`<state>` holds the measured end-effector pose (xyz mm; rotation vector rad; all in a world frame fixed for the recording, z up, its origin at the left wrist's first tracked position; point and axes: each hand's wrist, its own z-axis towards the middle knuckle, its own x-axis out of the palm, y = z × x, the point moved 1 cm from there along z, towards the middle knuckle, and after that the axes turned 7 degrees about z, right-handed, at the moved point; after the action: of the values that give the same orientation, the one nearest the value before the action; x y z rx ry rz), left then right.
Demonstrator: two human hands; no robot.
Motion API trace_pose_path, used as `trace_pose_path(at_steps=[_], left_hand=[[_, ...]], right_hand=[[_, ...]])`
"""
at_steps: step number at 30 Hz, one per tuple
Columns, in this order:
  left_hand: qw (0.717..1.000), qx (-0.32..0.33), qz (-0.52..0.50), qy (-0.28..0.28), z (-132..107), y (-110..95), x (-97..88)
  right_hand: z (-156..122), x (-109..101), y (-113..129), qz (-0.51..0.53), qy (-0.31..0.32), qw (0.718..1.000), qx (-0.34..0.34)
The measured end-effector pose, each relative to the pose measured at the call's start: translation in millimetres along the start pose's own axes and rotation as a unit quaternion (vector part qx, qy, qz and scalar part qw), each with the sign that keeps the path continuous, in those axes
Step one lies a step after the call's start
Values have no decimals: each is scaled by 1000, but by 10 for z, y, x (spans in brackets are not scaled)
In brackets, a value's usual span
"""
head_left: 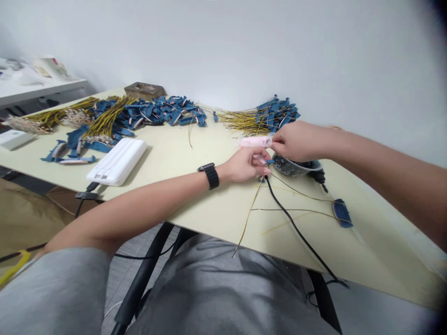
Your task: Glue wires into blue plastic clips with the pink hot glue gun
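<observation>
My right hand pinches a pink plastic tool from above, its far end reaching over my left hand. My left fingers close around the ends of a black cable and thin yellow wires, which trail toward me across the table. A small blue part shows at my left fingertips. A blue connector lies to the right, with thin wires running from it toward my hands. Just behind my hands sits a clear plastic bowl holding dark parts, partly hidden by my right hand.
Behind my hands lie a bundle of yellow wires with blue connectors and a larger blue-and-yellow heap. A white power bank, white box and brown box stand on the cream table.
</observation>
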<state>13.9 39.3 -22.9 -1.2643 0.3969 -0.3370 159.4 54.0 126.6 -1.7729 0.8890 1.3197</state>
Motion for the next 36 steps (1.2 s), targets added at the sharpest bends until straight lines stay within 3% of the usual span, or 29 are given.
trace_pose_path(at_steps=[13,36], left_hand=[[1000,-16,5,-5,5,-48,34],[999,-6,31,0,32,44,3]], right_hand=[[0,2,12,-17,13,1000,-6],[70,-17,-59,-6,1,1000,-7]])
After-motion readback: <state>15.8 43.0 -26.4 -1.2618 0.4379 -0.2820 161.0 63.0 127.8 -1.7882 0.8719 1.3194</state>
